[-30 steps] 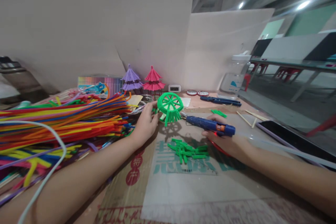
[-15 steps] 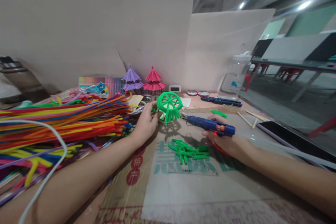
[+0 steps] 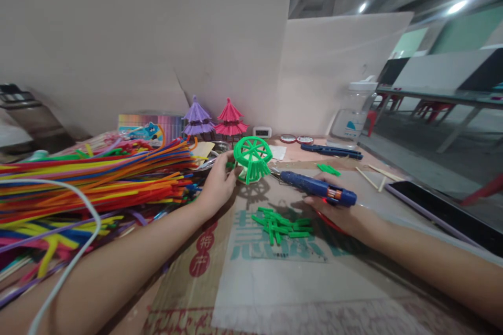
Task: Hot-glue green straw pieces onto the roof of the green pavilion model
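My left hand [image 3: 217, 184] grips a green wheel-shaped piece [image 3: 252, 157] made of pipe cleaners, holding it tilted just above the table at its left rim. My right hand [image 3: 341, 213] is closed round a blue glue gun [image 3: 317, 187], whose nozzle points left at the green piece's lower right side. Several short green pipe-cleaner pieces [image 3: 280, 224] lie on the printed cardboard between my hands.
A big heap of coloured pipe cleaners [image 3: 90, 180] fills the left. Purple [image 3: 197, 118] and pink [image 3: 230, 118] finished models stand at the back by white boards. A clear jar [image 3: 351, 112], pliers [image 3: 332, 151], sticks [image 3: 369, 177] and a phone [image 3: 444, 210] lie to the right.
The glue gun and my right hand have shifted slightly right and down. The green piece has edged a little to the left in my left hand.
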{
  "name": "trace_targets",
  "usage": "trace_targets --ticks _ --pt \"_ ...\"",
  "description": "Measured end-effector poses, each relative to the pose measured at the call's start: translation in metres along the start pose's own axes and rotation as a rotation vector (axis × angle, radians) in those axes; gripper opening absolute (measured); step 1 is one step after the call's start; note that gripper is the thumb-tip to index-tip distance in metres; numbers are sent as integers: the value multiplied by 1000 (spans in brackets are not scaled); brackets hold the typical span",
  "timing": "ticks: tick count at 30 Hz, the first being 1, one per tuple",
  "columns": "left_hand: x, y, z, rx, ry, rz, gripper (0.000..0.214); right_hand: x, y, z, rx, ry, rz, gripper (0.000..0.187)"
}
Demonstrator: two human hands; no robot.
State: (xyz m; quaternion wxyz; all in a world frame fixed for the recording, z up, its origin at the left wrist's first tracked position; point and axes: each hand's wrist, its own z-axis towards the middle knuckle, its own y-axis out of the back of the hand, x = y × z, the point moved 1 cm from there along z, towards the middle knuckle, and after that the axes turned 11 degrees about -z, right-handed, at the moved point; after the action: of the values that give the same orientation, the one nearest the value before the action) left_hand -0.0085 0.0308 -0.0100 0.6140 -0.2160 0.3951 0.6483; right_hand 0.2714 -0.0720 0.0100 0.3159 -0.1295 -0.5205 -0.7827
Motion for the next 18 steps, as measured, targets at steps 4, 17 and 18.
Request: trace_targets --ticks 4,17,18 --pt "-4 -1 0 14 5 23 32 1 -1 1 -67 42 53 21" --pt "-9 -2 -1 19 -1 28 31 2 -1 3 -91 13 57 29" --pt "-10 -2 -1 15 -4 34 30 1 -2 3 -85 9 60 29"
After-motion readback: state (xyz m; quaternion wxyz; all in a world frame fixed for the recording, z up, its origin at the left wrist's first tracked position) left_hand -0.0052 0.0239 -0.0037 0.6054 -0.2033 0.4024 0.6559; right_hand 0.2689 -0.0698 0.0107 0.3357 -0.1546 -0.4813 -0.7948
